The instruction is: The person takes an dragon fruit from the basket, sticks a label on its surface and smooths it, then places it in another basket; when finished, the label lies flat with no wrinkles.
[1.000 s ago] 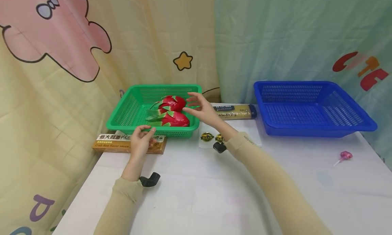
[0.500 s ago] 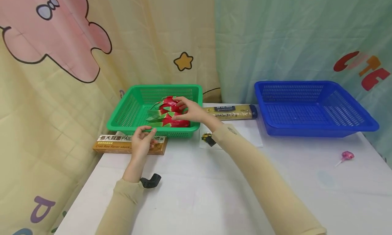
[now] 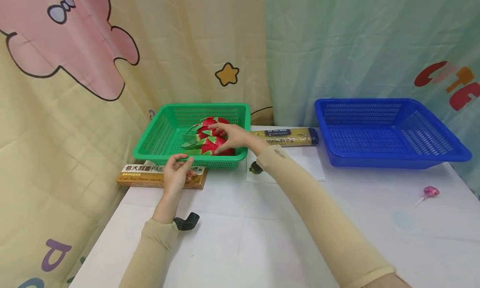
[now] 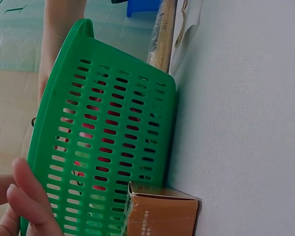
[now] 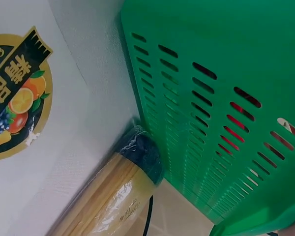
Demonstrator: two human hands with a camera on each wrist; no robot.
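Observation:
Two red dragon fruits with green leafy tips lie side by side in the green basket (image 3: 150, 131), at its right part. My right hand (image 3: 236, 137) reaches over the basket's right rim and holds the nearer dragon fruit (image 3: 209, 146), thumb on its near side and fingers across its top. The farther dragon fruit (image 3: 204, 124) lies just behind, partly covered by the fingers. At the basket's front rim my left hand (image 3: 176, 173) pinches the edge; its fingers (image 4: 32, 201) show against the outer wall in the left wrist view. In the right wrist view the fruit appears only through slots.
A brown pasta box (image 3: 140, 179) lies against the basket's front, under my left hand. Right of the basket lie a spaghetti packet (image 3: 296, 137) and a white printed sheet (image 3: 300, 167). A blue basket (image 3: 375, 159) stands farther right, with a pink lollipop (image 3: 431, 191) before it.
My right hand has come left and down from above the basket's right edge onto the nearer dragon fruit. The left hand has stayed at the front rim.

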